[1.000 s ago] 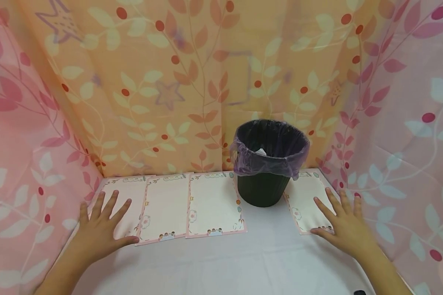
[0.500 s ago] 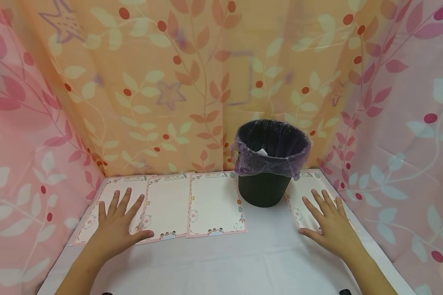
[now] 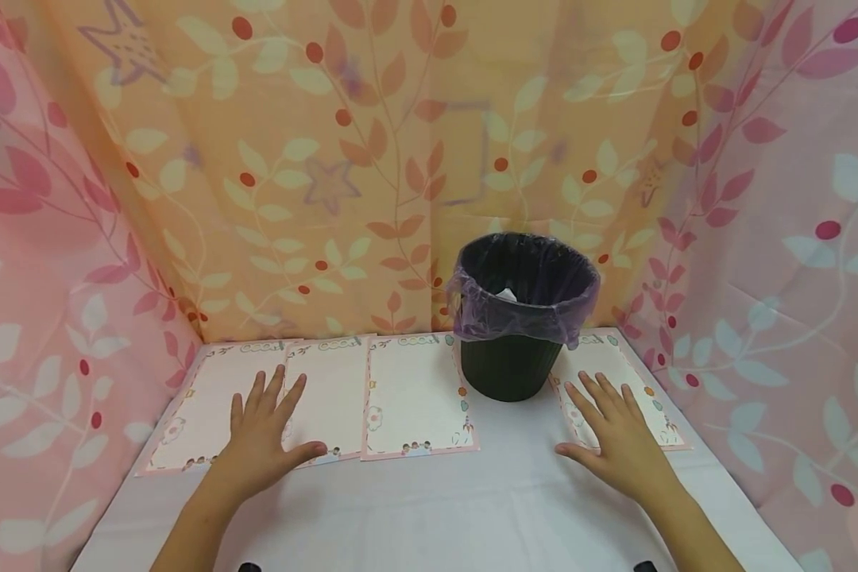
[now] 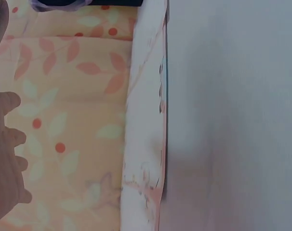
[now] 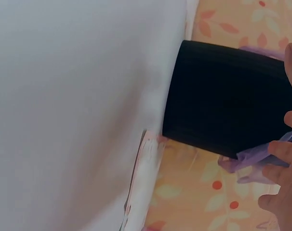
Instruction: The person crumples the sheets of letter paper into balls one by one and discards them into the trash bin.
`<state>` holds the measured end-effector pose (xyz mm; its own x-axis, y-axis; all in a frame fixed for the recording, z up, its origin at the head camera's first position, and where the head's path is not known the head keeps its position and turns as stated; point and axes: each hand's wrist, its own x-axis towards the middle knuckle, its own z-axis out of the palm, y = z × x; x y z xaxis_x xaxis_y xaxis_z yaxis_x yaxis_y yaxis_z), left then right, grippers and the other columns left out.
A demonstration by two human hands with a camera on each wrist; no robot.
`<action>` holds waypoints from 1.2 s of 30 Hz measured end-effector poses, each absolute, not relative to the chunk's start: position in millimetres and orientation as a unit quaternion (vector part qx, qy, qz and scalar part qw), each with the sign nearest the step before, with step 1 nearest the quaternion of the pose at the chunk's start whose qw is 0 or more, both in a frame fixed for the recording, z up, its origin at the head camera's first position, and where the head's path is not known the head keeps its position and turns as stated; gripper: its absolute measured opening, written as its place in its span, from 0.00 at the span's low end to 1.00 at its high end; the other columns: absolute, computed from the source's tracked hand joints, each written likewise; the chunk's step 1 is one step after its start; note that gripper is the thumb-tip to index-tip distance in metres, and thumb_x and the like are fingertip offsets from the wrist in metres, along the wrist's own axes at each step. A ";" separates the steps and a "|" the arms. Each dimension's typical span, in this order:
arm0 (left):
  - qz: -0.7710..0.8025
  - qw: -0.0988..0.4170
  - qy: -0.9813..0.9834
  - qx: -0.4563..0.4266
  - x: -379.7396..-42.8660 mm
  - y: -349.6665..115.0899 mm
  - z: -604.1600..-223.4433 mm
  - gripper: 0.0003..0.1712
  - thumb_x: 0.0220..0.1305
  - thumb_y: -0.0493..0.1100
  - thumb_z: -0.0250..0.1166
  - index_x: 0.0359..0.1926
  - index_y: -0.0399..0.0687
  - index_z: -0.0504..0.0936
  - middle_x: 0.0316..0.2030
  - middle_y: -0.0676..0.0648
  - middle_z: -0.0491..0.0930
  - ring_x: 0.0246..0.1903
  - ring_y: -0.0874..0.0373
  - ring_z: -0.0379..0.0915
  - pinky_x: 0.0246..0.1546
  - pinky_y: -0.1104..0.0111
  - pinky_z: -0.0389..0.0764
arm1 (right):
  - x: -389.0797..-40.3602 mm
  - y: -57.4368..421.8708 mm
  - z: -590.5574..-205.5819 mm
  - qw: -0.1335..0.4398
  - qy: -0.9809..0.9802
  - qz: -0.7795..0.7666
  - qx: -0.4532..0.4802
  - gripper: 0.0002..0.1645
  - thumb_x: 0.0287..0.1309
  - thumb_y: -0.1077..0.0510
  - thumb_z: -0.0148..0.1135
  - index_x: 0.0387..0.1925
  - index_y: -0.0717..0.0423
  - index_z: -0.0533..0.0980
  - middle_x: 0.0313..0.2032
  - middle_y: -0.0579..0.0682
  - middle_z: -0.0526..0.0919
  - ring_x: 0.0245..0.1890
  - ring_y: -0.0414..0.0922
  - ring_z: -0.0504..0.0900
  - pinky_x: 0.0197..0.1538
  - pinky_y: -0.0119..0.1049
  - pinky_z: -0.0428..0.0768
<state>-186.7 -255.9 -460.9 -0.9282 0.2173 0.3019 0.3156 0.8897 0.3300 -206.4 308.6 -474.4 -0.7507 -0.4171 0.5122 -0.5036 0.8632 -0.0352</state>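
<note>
My left hand (image 3: 259, 445), fingers spread, hovers over the near edges of two bordered paper sheets at the left and holds nothing. On the other side, my right hand (image 3: 618, 441) is spread in the same way above the right-hand sheet (image 3: 608, 373), also holding nothing. Between the hands, nearer the right one, stands a dark trash bin (image 3: 508, 369) with a purple plastic liner (image 3: 522, 318) folded over its rim. A bit of white shows inside the bin. In the wrist views both hands (image 4: 6, 159) appear raised above the table surface.
Sheets with pink decorated borders lie in a row along the back: a far-left sheet (image 3: 214, 405), a second sheet (image 3: 329, 397) and a third sheet (image 3: 418, 397). A white cloth (image 3: 429, 516) covers the table. Patterned curtains (image 3: 272, 199) enclose the back and both sides.
Both hands have moved inward: the left one to the right, the right one to the left. Their fingers stay spread. The bin and sheets have not moved.
</note>
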 end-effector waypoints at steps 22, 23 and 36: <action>-0.292 0.095 -0.942 -0.132 -211.3 -194.9 -493.4 0.66 0.51 0.77 0.70 0.82 0.53 0.52 0.81 0.40 0.47 0.80 0.35 0.35 0.73 0.31 0.40 | -213.3 230.5 -468.5 0.179 -0.937 0.171 0.247 0.50 0.58 0.26 0.65 0.76 0.40 0.64 0.73 0.48 0.70 0.72 0.54 0.69 0.71 0.61 0.68; -0.294 0.091 -0.942 -0.132 -213.4 -192.9 -494.7 0.66 0.51 0.77 0.70 0.82 0.52 0.53 0.81 0.40 0.47 0.80 0.35 0.36 0.73 0.31 0.40 | -214.6 226.2 -467.9 0.176 -0.936 0.175 0.251 0.50 0.59 0.26 0.64 0.76 0.40 0.64 0.73 0.48 0.70 0.72 0.53 0.69 0.70 0.61 0.69; -0.298 0.014 -0.939 -0.170 -245.4 -180.3 -507.6 0.65 0.51 0.66 0.78 0.80 0.43 0.56 0.79 0.35 0.52 0.79 0.34 0.41 0.74 0.33 0.44 | -234.3 176.4 -462.9 0.151 -0.916 0.236 0.287 0.46 0.61 0.32 0.67 0.76 0.41 0.65 0.72 0.45 0.70 0.72 0.49 0.70 0.71 0.53 0.71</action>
<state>-245.4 -180.3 -507.6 -0.9417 0.3111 0.1281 0.3280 0.7642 0.5554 -234.3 176.4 -462.9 -0.7893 -0.4546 0.4128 -0.5974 0.7239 -0.3450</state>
